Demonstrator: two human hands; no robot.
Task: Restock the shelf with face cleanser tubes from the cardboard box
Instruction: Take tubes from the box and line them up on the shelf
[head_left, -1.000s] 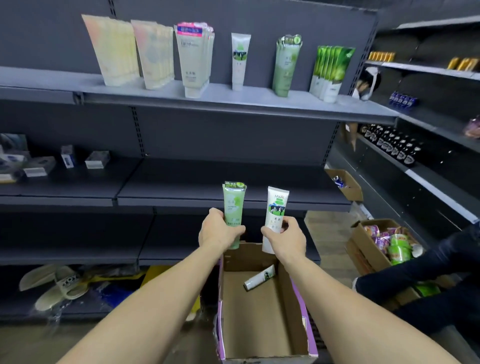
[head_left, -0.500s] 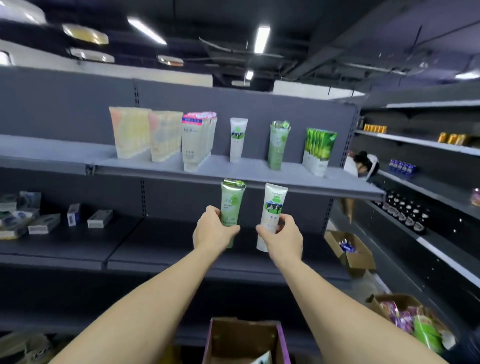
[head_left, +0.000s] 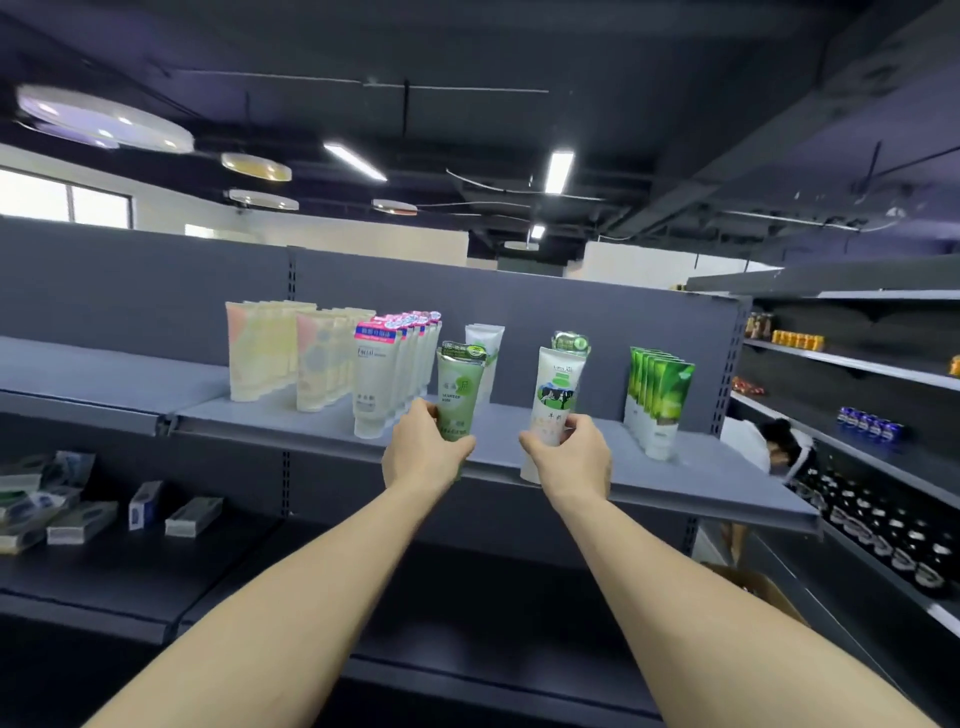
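Observation:
My left hand (head_left: 423, 451) grips a pale green cleanser tube (head_left: 459, 392) upright at the front edge of the grey upper shelf (head_left: 291, 423). My right hand (head_left: 574, 460) grips a white tube with a green mountain picture (head_left: 556, 397), also upright, a little to the right. Behind the green tube stands a white tube (head_left: 485, 345) on the shelf. A green tube (head_left: 570, 344) stands behind the white one I hold, mostly hidden. The cardboard box is out of view.
On the same shelf stand pastel tubes (head_left: 262, 356), a row of pink-capped white tubes (head_left: 387, 371) and bright green tubes (head_left: 657, 397). Small boxes (head_left: 192, 517) lie on the lower left shelf. Dark bottles (head_left: 883, 535) line the right-hand shelving. A person (head_left: 779, 447) crouches at the right.
Both hands have risen with their tubes from over the cardboard box up to the upper shelf's front edge. The view has tilted upward and the box has dropped out of sight.

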